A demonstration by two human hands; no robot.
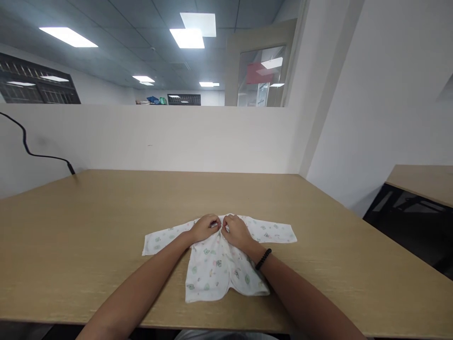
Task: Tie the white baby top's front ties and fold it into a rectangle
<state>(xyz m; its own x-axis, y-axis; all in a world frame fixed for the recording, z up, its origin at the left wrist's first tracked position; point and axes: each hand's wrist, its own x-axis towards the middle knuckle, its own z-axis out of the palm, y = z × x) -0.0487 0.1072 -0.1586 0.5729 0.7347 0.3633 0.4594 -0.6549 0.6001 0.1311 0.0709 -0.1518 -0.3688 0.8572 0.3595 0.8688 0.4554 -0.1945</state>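
Observation:
A small white baby shirt (212, 269) with a print of green leaves and little animals lies on the table, its sleeves spread to both sides and its hem towards me. A front opening runs down its middle and parts at the hem. My left hand (205, 227) pinches the cloth just left of that opening, near the collar. Close beside it, my right hand (236, 231) pinches the right edge at the same height. The fingertips nearly meet, and any fastener between them is too small to make out. A black beaded bracelet circles my right wrist.
The wooden table (106, 212) reaches back to a low white partition (187, 137). At the far left a black cable (46, 156) comes down to the table's edge. A white wall stands on the right, with another table (424, 182) beyond.

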